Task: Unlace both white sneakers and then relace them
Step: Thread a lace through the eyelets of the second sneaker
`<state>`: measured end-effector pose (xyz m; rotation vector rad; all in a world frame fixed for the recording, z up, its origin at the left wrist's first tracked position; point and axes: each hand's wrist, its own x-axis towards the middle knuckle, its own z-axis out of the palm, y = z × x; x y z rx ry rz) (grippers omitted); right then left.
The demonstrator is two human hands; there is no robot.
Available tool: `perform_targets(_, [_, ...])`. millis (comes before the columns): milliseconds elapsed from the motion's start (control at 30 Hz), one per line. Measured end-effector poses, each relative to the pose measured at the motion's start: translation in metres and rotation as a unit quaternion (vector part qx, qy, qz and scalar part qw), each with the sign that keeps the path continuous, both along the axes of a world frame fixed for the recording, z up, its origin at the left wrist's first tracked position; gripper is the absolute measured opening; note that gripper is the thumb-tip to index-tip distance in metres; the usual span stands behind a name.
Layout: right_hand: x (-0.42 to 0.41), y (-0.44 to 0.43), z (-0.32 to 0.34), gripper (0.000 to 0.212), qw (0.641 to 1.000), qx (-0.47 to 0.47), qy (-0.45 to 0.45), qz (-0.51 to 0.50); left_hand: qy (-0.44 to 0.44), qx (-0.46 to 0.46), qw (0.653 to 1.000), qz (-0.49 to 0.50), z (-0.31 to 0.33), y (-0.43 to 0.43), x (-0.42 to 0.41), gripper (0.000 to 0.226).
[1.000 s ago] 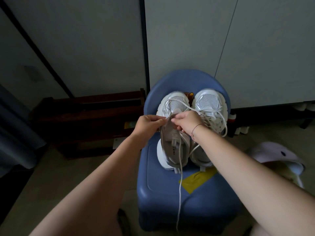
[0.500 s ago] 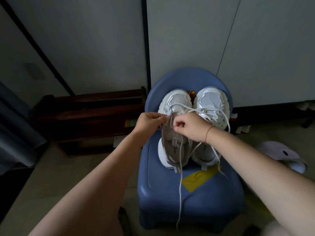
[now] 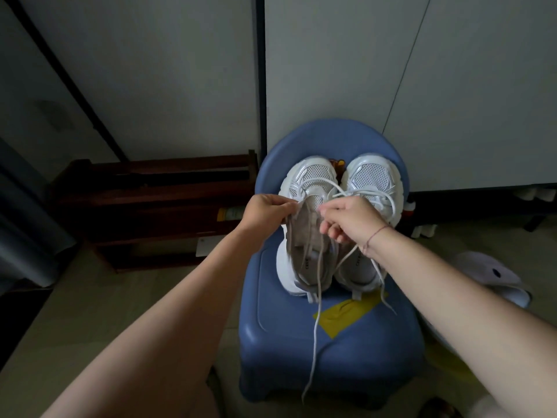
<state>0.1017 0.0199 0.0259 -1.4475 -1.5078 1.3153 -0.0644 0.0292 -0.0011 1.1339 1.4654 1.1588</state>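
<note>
Head view. A blue plastic chair (image 3: 331, 351) stands on the floor against pale cabinet panels (image 3: 452, 86). Both white sneakers stand side by side on its seat, toes against the backrest at the far edge and heels towards the near edge.

The left sneaker (image 3: 307, 179) sits left of centre on the seat. Its throat is spread open and the grey lining shows. The right sneaker (image 3: 373, 176) touches it on the right, with loose lace loops (image 3: 382, 196) lying across its forefoot.

The left hand (image 3: 265, 212) is curled, thumb and fingers pinching the left edge of the left sneaker's throat. The right hand (image 3: 349, 218) is also curled, its fingertips pinching the lace (image 3: 315, 327) above the same throat. Which eyelet is being worked cannot be told. One length of that lace runs down over the heel, across the seat and hangs past the near edge. A second loose end (image 3: 385, 294) lies by the right sneaker's heel.

A red string bracelet (image 3: 376, 236) circles the right wrist. A yellow patch (image 3: 346, 315) is stuck to the seat just nearer than the heels. A dark wooden rack (image 3: 150, 200) stands on the floor left of the chair. A pale rounded object (image 3: 494, 276) lies on the floor to the right.
</note>
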Motion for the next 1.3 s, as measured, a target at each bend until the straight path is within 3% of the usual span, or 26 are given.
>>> perform_targets(167, [-0.024, 0.012, -0.006, 0.013, 0.997, -0.051, 0.027, -0.041, 0.013, 0.009, 1.000, 0.006, -0.001, -0.002, 0.001, 0.010])
perform_targets(433, [-0.029, 0.014, -0.008, 0.029, 0.998, -0.046, -0.036, -0.021, 0.022, 0.003, 1.000, 0.018, -0.003, 0.000, 0.003, 0.013])
perform_targets(600, [0.000, -0.013, 0.004, 0.022, 0.983, -0.062, -0.121, 0.122, 0.031, 0.002, 0.999, 0.022, -0.002, 0.000, 0.004, 0.009])
perform_targets(733, [0.002, -0.058, -0.005, 0.010, 0.942, -0.139, -0.169, 0.254, 0.025, -0.003, 0.999, 0.020, -0.001, 0.001, 0.006, 0.003])
perform_targets(833, [0.003, -0.084, -0.022, 0.011, 0.925, -0.171, -0.182, 0.285, 0.030, -0.009, 0.999, 0.026, -0.001, 0.002, 0.007, 0.017])
perform_targets(967, [0.008, -0.074, -0.017, 0.020, 0.954, -0.092, -0.203, 0.203, 0.026, -0.010, 0.999, 0.028, -0.003, 0.004, 0.008, 0.020])
perform_targets(1067, [0.001, -0.056, -0.009, 0.018, 0.987, -0.016, -0.132, 0.087, 0.023, -0.012, 0.999, 0.033, -0.003, 0.005, 0.008, 0.019])
perform_targets(1200, [-0.022, -0.047, -0.023, 0.019, 0.997, -0.077, 0.004, -0.003, 0.027, -0.016, 0.999, 0.029, -0.003, 0.004, 0.008, 0.018])
perform_targets(1300, [-0.033, -0.040, -0.029, 0.025, 0.992, -0.080, 0.054, -0.080, 0.024, -0.016, 0.999, 0.026, -0.004, 0.005, 0.007, 0.020])
